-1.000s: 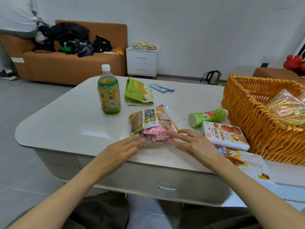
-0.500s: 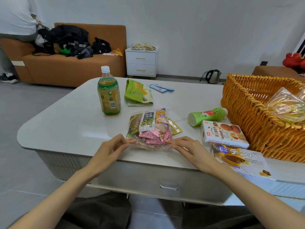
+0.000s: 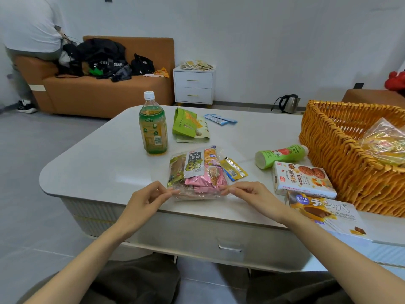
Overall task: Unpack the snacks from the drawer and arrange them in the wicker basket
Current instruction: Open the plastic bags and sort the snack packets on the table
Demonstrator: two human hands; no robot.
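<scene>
A clear plastic bag of mixed snack packets [image 3: 197,172] lies on the white table [image 3: 98,163] near its front edge. My left hand [image 3: 144,200] pinches the bag's near left corner and my right hand [image 3: 249,196] pinches its near right corner. A small yellow sachet [image 3: 233,168] lies just right of the bag. The orange wicker basket [image 3: 335,154] stands at the right with a clear bag of yellow snacks [image 3: 385,143] inside. Beside it lie a green tube [image 3: 280,155], a biscuit box [image 3: 302,179] and a yellow cake box [image 3: 326,212]. The table drawer [image 3: 230,246] below is closed.
A green tea bottle [image 3: 153,125] stands upright behind the bag, with green pouches [image 3: 189,127] and blue sticks [image 3: 220,119] farther back. Beyond the table are an orange sofa [image 3: 105,93] with dark bags, a person at far left, a white nightstand [image 3: 194,86] and a kettle [image 3: 288,103].
Both hands went from flat, spread fingers beside the bag to pinching its near corners. The bag has bunched up and the yellow sachet now lies out at its right.
</scene>
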